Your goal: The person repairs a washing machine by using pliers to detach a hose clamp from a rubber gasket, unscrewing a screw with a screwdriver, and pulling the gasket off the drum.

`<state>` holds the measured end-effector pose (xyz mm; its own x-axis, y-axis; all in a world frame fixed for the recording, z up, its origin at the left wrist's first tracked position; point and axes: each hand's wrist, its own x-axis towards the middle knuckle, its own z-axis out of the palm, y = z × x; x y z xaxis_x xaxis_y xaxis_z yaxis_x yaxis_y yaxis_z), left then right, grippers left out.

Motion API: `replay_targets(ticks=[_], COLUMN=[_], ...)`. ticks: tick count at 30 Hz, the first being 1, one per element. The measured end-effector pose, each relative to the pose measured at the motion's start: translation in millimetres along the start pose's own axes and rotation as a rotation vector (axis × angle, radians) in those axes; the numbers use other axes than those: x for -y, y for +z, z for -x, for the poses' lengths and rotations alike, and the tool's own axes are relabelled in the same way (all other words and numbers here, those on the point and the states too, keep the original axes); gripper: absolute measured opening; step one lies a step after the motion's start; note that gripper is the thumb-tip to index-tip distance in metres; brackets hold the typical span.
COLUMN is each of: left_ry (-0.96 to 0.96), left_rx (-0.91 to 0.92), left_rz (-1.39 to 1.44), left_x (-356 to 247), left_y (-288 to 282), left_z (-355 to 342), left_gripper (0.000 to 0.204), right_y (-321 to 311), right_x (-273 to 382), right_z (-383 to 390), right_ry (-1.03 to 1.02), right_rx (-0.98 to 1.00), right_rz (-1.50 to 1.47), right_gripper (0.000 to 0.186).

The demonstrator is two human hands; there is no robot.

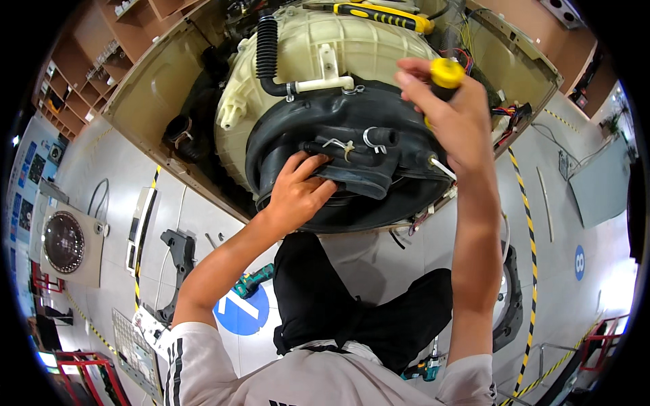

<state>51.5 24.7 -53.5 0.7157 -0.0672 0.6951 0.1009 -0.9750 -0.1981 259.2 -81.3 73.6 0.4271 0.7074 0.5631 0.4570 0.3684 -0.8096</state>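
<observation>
My left hand [305,186] has its fingers curled on the black rubber door gasket [305,118], just below a black hose piece held with wire clips [376,139]. My right hand [447,115] grips a yellow-and-black screwdriver [447,71], raised over the gasket's upper right; its tip is hidden. The gasket sits on the front of a cream plastic tub [365,54] inside an opened appliance cabinet [142,98]. A black corrugated hose [267,47] runs down the tub to a white pipe [321,84]. Yellow-handled pliers or similar tools [382,15] lie on top.
Cordless drills [250,281] [426,365] and dark brackets [176,271] lie on the floor beside my legs. A front-load washer [71,247] stands at left, a grey panel [596,189] at right. Wooden shelving [81,61] is behind. Striped tape [525,237] marks the floor.
</observation>
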Motion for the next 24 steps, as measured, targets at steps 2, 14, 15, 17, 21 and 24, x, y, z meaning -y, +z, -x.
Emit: replay_targets(ticks=[2,14,15,17,21,24], left_ry=[0.010,0.011,0.013,0.017,0.013,0.008], left_rx=[-0.014,-0.079,-0.082,-0.088,-0.097,-0.103], left_rz=[-0.010,0.027,0.031,0.033,0.023,0.023], left_x=[2,6,7,7,7,6], left_y=[4,8,8,8,10,9], left_z=[3,9,8,8,9,7], left_gripper=[0.019,0.016,0.016,0.016,0.016,0.016], right_y=[11,29,29,28,29,27], right_x=[-14,-43,-43,-43,-45,-53], right_z=[-11,-19,-19,-18,-17,-17], right_ry=[-0.027,0.009,-0.008,-0.042,-0.063,-0.105], right_rx=[0.078,0.211,0.205,0.193,0.182,0.170], right_rz=[0.198,0.309,0.310,0.310,0.262,0.242], right_gripper=[0.023,0.025,0.025,0.025,0.024,0.024])
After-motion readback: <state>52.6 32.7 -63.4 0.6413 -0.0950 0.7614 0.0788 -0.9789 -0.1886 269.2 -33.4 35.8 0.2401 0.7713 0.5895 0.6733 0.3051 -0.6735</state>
